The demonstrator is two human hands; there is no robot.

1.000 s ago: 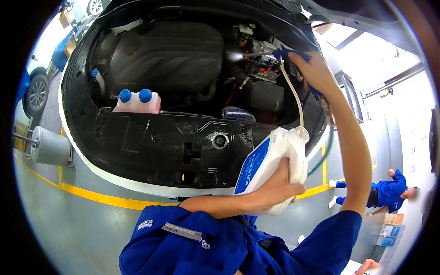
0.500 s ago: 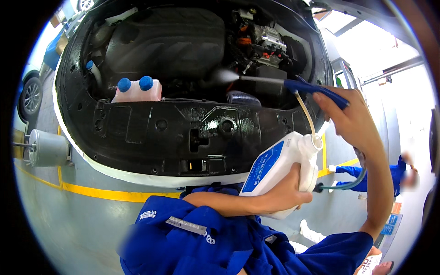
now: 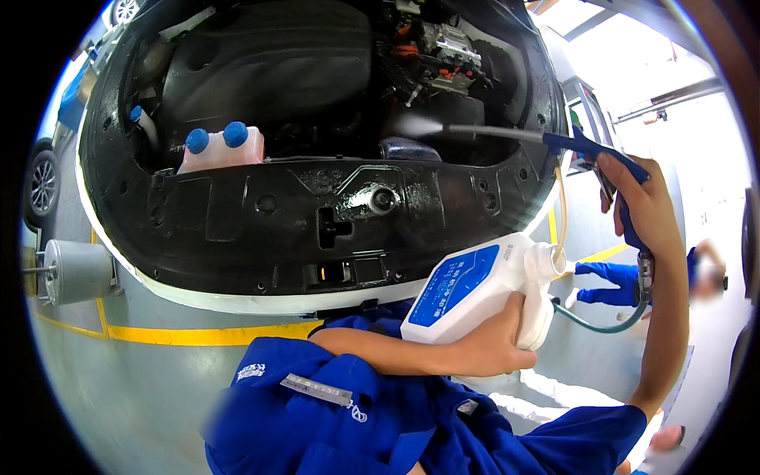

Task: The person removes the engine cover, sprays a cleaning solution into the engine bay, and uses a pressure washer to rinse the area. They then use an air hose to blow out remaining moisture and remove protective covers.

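My left hand is closed around the handle of a white plastic jug with a blue label, tilted in front of the car's nose. In my right hand is a blue spray gun, raised at the right side of the engine bay. Its long metal nozzle points left, and white mist leaves the tip over the bay. A thin clear tube runs from the gun into the jug's open mouth. From the gun's grip hangs a green hose.
The open engine bay has a wet black front panel, a dark engine cover and a pinkish reservoir with two blue caps. A grey cylinder stands at the left. Another person in blue is at the right.
My right hand has moved right with the spray gun, drawing the nozzle and mist the same way. The jug stays in my left hand. The view has shifted slightly.
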